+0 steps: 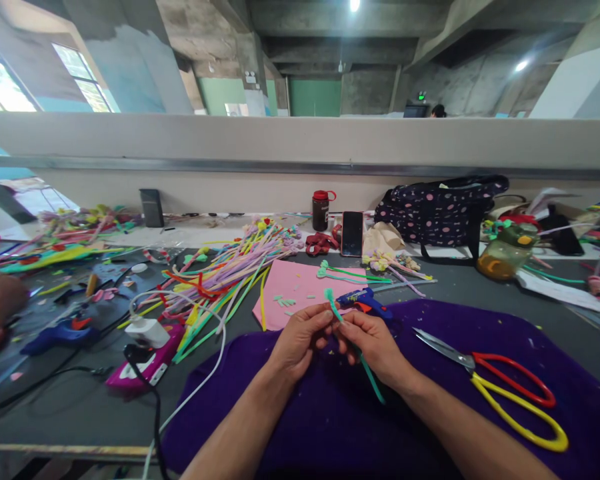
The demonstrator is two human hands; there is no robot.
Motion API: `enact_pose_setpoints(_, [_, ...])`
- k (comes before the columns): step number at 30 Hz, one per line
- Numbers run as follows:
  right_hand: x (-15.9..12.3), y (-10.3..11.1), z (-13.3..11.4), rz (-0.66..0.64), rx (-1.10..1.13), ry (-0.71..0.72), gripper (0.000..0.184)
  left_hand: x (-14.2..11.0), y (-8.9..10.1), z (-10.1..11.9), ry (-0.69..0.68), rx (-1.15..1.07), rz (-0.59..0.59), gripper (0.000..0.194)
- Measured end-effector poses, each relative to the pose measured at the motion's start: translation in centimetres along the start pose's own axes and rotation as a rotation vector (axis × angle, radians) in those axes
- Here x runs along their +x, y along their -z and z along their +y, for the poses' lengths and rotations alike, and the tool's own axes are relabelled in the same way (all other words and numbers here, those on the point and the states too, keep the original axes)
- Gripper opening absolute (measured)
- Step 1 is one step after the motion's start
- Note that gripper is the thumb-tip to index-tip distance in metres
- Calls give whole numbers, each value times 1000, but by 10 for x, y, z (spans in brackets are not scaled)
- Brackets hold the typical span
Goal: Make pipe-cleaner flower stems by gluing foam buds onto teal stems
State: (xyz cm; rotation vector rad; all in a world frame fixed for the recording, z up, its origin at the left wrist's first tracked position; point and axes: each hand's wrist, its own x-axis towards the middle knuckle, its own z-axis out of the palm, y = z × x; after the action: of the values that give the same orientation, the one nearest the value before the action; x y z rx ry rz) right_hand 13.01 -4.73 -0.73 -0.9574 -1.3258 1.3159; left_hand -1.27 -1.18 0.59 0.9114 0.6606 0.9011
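Note:
Above the purple cloth, a green pipe cleaner (371,377) slants between my hands, with a lighter green fuzzy tip (329,294) at its upper end. My right hand (369,339) is closed round the stem, whose tail sticks out below the fingers. My left hand (305,333) pinches at the stem just under the tip; its inner fingertips are partly hidden. Just behind my hands lies a blue glue gun (364,301). Two more green stems with curled ends (323,270) and several short pale green pieces (284,301) rest on a pink sheet (270,283).
Scissors (473,363) with red and yellow handles lie at right. Left are a pile of pipe cleaners (235,260), a magenta power strip (130,373) with cables, another blue glue gun (60,337) and another person's hand (3,300). A phone (352,233) and bottle (321,212) stand behind.

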Motion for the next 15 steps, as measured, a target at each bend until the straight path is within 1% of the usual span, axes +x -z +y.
enact_pose_setpoints(5, [-1,0,-1,-1,-3,14,25,-2,-2,2,-7,40,-8,21])
enact_pose_setpoints(8, [-1,1,-1,4,0,34,24,-4,-4,4,15,53,-12,22])
enact_pose_setpoints(12, [0,2,3,0,-9,37,23,-3,-3,4,35,21,17,26])
enact_pose_setpoints(15, [1,2,5,-29,-42,22,24,-1,0,1,25,44,38,23])
